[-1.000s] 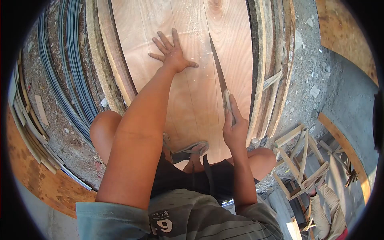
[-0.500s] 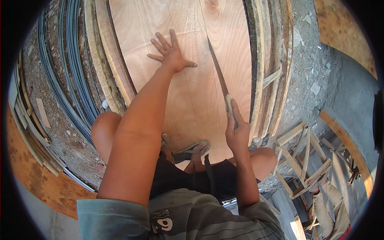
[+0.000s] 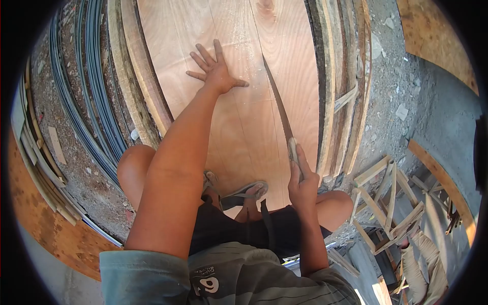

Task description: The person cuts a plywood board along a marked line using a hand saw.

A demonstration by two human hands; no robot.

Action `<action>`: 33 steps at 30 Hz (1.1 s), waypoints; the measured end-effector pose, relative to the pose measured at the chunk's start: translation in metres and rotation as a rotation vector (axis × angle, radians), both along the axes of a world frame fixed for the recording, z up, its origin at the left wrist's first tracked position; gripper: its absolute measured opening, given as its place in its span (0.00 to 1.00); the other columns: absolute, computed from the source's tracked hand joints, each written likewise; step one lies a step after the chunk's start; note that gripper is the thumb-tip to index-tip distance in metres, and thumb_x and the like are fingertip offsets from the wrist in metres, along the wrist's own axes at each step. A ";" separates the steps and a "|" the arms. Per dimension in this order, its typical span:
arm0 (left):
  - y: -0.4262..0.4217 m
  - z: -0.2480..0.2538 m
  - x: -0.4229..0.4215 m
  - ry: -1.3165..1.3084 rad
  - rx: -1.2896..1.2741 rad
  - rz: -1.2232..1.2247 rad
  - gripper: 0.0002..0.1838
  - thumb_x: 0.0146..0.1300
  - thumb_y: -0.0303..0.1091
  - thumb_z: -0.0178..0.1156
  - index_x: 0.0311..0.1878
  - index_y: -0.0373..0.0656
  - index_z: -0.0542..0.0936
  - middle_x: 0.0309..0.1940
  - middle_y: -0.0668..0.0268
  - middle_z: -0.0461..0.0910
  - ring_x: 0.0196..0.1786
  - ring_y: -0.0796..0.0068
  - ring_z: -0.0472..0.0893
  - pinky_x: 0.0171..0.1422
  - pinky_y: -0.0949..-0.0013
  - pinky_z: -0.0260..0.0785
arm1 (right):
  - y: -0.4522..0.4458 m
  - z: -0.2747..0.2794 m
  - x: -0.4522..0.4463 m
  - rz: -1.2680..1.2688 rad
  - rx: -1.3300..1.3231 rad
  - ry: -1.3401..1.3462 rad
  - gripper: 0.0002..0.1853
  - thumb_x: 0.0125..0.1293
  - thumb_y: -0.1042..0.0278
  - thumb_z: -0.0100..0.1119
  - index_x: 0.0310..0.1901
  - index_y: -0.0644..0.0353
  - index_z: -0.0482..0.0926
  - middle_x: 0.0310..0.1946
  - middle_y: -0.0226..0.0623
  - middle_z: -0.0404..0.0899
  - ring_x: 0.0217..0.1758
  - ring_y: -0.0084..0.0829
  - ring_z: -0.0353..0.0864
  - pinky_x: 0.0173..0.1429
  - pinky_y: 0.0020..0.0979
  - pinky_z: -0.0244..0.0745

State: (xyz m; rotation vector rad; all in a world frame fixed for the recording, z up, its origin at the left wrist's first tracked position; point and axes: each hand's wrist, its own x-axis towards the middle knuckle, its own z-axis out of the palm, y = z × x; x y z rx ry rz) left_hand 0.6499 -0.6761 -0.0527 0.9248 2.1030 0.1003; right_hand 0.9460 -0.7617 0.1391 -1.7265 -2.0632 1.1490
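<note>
My left hand (image 3: 217, 75) lies flat on the plywood sheet (image 3: 229, 137), its fingers spread wide and nothing in it. Wrapped round the handle of a handsaw (image 3: 278, 104) is my right hand (image 3: 304, 185), near the sheet's lower right part. The saw's narrow blade points up and slightly left, and its tip meets a long dark line in the plywood. Sawdust is scattered on the wood near that line. My sandalled feet (image 3: 254, 190) rest at the lower end of the sheet.
Long timber pieces (image 3: 351, 86) flank the plywood on both sides. Bundled metal rods (image 3: 96, 76) curve along the left ground. A wooden frame (image 3: 389, 203) stands at lower right, near another person's legs (image 3: 424, 264). Gravel and plywood pieces (image 3: 437, 40) lie farther right.
My right hand has drawn the saw down and slightly right, towards my body. My left hand has stayed spread on the plywood.
</note>
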 end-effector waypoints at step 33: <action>-0.002 0.004 0.000 0.024 -0.002 -0.007 0.97 0.30 0.67 0.89 0.86 0.58 0.18 0.83 0.33 0.09 0.83 0.27 0.09 0.73 0.08 0.19 | -0.011 -0.012 -0.003 0.027 -0.068 -0.096 0.27 0.77 0.77 0.57 0.76 0.55 0.76 0.33 0.62 0.85 0.24 0.46 0.85 0.32 0.38 0.77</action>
